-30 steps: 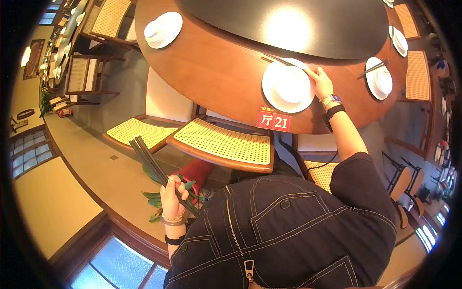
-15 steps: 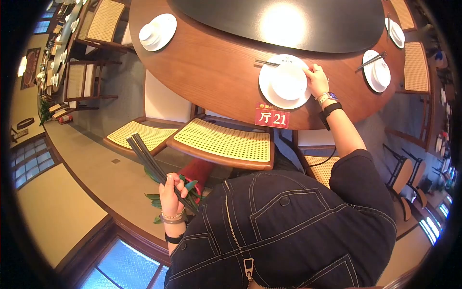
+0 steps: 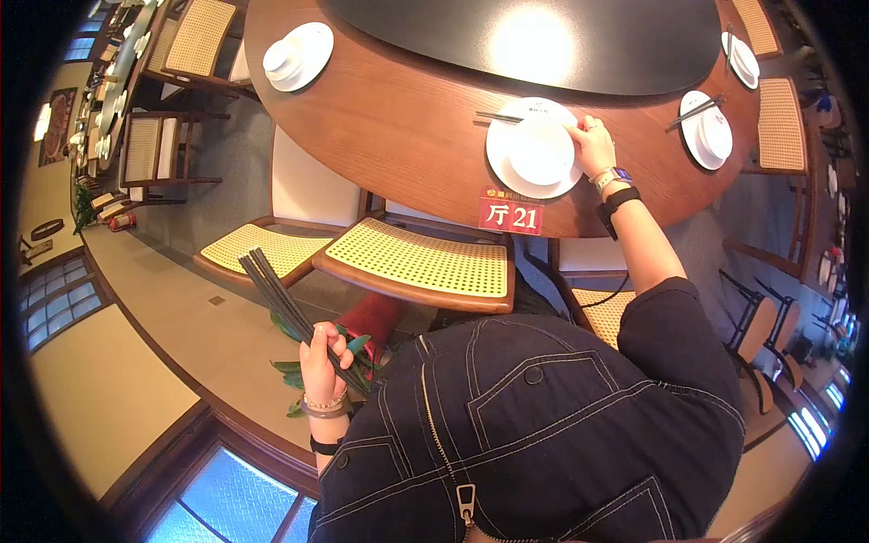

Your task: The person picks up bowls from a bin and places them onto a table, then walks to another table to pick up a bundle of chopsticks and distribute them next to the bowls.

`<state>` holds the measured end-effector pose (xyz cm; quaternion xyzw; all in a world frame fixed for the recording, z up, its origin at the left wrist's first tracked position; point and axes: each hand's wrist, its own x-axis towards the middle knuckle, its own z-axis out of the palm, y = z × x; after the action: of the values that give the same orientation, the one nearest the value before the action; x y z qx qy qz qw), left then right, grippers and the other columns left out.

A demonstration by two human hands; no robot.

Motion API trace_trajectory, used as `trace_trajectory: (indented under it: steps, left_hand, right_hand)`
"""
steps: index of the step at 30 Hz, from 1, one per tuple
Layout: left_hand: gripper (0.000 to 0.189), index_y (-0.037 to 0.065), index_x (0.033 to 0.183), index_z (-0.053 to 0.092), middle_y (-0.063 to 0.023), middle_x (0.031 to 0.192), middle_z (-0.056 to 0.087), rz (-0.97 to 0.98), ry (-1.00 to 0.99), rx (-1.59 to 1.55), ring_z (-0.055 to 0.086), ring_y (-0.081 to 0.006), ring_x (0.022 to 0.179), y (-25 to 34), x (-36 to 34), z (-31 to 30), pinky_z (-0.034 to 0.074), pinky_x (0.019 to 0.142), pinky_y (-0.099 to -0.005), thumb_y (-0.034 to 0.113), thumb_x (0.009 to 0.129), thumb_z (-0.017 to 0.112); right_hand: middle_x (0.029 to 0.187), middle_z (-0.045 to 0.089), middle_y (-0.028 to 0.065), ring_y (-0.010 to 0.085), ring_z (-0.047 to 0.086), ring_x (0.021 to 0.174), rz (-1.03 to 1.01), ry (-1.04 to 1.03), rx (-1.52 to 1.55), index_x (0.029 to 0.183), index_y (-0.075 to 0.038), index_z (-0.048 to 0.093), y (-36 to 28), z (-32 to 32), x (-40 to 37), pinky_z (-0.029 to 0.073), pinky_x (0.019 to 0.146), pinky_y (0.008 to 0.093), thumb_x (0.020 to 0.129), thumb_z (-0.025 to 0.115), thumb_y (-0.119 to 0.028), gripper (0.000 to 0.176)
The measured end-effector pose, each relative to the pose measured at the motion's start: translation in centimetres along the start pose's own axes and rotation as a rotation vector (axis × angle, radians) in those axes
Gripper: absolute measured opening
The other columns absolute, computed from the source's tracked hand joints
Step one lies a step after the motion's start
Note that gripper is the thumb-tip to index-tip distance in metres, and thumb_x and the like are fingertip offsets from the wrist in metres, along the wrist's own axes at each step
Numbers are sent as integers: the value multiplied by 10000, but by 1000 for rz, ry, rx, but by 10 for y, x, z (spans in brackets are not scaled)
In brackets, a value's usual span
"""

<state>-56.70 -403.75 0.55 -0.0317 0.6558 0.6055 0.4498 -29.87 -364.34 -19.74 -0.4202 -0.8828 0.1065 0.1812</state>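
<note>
My left hand [image 3: 323, 355] is closed around a bundle of several dark chopsticks [image 3: 282, 294], held low beside my body with their far ends pointing up and left. My right hand [image 3: 593, 147] reaches over the table, its fingertips closed at the upper right rim of a white bowl [image 3: 539, 156]. That bowl sits on a white plate [image 3: 503, 172] with small printed marks at its top. A pair of dark chopsticks [image 3: 498, 117] pokes out past the plate's left edge; glare blurs the detail beside the bowl. A red number card [image 3: 512, 215] reading 21 lies at the table edge below.
The round wooden table [image 3: 398, 118] carries a dark turntable [image 3: 434, 41]. Other place settings stand at the left [image 3: 312, 52] and right [image 3: 697, 113]. A chair with a woven yellow panel [image 3: 416, 264] is between me and the table. A leafy plant [image 3: 291, 371] grows near my left hand.
My right hand has shifted slightly at the bowl, its fingers a little further left. The view has moved a little. My left hand keeps the chopstick bundle.
</note>
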Motion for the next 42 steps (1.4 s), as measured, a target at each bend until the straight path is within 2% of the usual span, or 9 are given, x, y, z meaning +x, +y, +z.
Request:
trace_trajectory:
  steps: [22,25,27,31,33,37,39,40,42]
  left_hand:
    - [197,51,758,451,11,670,376,-1,-9,-9,314,-63,514,-9,-12,7,294,387,-182,217,863,432]
    - [189,55,727,454,19,621,361,-17,2,21,309,-56,504,-10,-11,11,285,382,-178,197,852,443]
    - [165,64,684,433,24,577,337,-85,-41,56,304,-50,476,-8,-11,13,269,362,-173,147,824,458]
    - [187,56,681,415,10,612,342,-162,-242,12,310,-64,482,-13,-16,15,273,366,-174,153,838,445]
    - [254,43,697,428,-11,655,346,-141,-434,-7,318,-79,511,-16,-18,13,279,384,-179,244,848,464]
    - [256,30,729,467,-8,641,383,-117,-568,84,325,-66,484,-14,-25,14,291,404,-182,254,851,462]
    - [250,28,748,481,4,622,407,-101,-617,121,329,-52,460,-11,-27,10,297,413,-180,254,852,463]
    - [259,26,751,489,5,633,424,-98,-656,192,341,-49,463,-9,-27,7,300,419,-178,263,852,462]
    - [307,10,748,497,-4,631,387,-84,-697,260,335,-70,472,-6,-24,-3,308,436,-192,298,848,461]
  right_hand:
    - [776,510,75,235,498,773,-89,-33,-26,844,-198,642,6,8,20,431,677,332,686,568,-93,204]
    - [843,527,110,255,500,822,-161,71,25,948,-150,610,7,-7,23,437,711,333,629,594,-2,352]
    - [862,526,131,264,495,847,26,33,311,1032,-155,575,9,-18,26,443,718,332,613,584,64,473]
    - [863,537,107,236,507,776,-224,225,210,989,-119,586,-81,-82,42,425,695,295,690,579,-35,311]
    - [781,553,84,184,521,719,-127,-89,813,941,-63,586,-154,-109,37,422,664,273,730,577,-99,214]
    - [668,541,41,81,505,649,-156,-823,1079,913,-9,557,-274,-139,0,417,587,240,776,568,-170,212]
    - [664,529,7,65,480,582,-158,-935,1458,945,-17,531,-303,-107,-20,404,513,217,803,542,-192,226]
    - [665,521,-14,56,449,521,-168,-754,1728,934,-20,509,-321,-100,-30,375,451,196,820,520,-188,203]
    - [657,510,-16,47,439,516,-40,-836,1641,918,-21,509,-331,-111,-31,364,442,182,825,511,-181,184]
